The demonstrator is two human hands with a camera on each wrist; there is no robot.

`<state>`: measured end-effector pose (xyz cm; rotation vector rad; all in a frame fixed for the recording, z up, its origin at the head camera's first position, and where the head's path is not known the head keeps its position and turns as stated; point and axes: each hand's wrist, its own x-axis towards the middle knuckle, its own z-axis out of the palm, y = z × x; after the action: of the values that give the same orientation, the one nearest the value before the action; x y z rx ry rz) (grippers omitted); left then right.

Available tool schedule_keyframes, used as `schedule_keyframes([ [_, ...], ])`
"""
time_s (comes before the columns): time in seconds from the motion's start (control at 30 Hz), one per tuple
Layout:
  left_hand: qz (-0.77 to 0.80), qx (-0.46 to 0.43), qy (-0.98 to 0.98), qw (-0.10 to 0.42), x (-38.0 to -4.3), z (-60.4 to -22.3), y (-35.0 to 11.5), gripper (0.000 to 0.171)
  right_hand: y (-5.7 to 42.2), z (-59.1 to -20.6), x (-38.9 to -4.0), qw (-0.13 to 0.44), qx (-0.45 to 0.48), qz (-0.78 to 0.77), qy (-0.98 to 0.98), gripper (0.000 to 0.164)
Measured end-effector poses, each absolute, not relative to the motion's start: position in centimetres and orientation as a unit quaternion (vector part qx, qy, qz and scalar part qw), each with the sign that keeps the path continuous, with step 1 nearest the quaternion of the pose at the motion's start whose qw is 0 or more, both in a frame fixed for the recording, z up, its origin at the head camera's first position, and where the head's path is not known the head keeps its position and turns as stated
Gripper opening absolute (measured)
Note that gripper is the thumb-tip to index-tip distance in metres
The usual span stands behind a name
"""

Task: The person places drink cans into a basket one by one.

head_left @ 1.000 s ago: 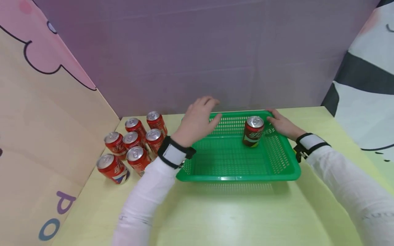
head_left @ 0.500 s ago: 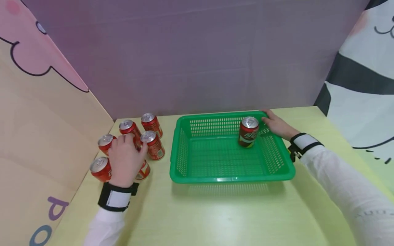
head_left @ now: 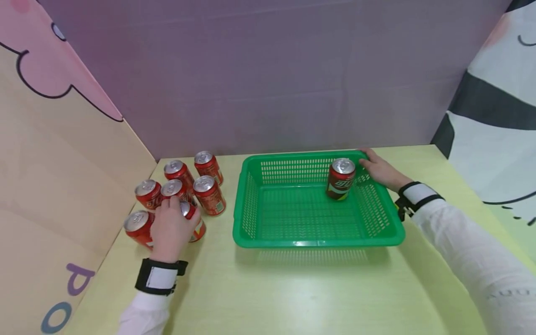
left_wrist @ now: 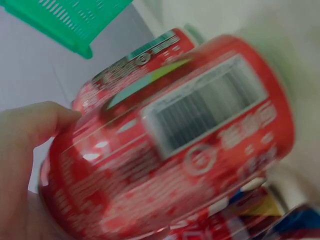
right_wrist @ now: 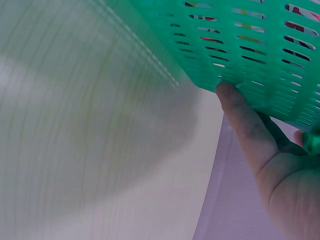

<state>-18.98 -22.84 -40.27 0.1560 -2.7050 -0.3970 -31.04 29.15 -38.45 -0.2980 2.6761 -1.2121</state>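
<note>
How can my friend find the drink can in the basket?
Find the green basket on the table. Look toward its far right corner, near the right hand, for a red can. It's the only can inside; the other cans are outside, to the left.

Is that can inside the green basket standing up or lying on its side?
Standing upright: the can has its silver lid facing up and its base toward the floor of the green basket.

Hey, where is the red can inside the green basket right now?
In the head view, the red can stands in the green basket toward its far right corner, just left of the right hand.
</note>
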Motion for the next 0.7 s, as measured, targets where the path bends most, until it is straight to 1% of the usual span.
schedule_keyframes([
  [0.23,-0.143,0.056,-0.959,0.238,-19.5,-41.5,-22.6,0.059,29.1,-38.4,-31.0,0.098,-0.099,-0.416,0.898,0.051],
  [0.5,-0.141,0.049,-0.96,0.237,-19.7,-41.5,-22.7,0.056,29.2,-38.6,-31.1,0.087,-0.106,-0.421,0.897,0.052],
  [0.7,-0.137,0.041,-0.957,0.254,-19.7,-40.5,-22.6,0.057,29.2,-38.7,-31.1,0.09,-0.105,-0.421,0.897,0.052],
])
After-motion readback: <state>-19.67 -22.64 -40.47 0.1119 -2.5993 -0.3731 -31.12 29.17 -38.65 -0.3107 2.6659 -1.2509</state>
